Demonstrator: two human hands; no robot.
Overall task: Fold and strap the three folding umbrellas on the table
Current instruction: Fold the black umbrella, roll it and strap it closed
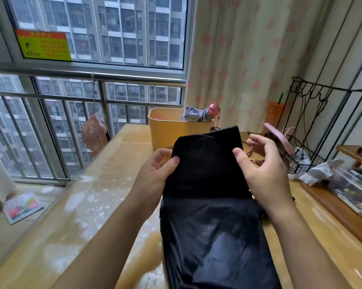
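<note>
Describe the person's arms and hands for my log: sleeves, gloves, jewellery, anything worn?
Nothing worn is visible. The left hand and right hand are bare, with no gloves, rings or markings. The left forearm and right forearm are bare down to the bottom frame edge, with no sleeve, watch or bracelet in view.

- warning sticker (44, 45) on the window pane (117, 28): orange header strip, yellow field with red chinese characters beside a black figure pictogram; the characters are too blurred to read.
- booklet (22, 207) below the window: printed cover, lettering illegible.
</note>
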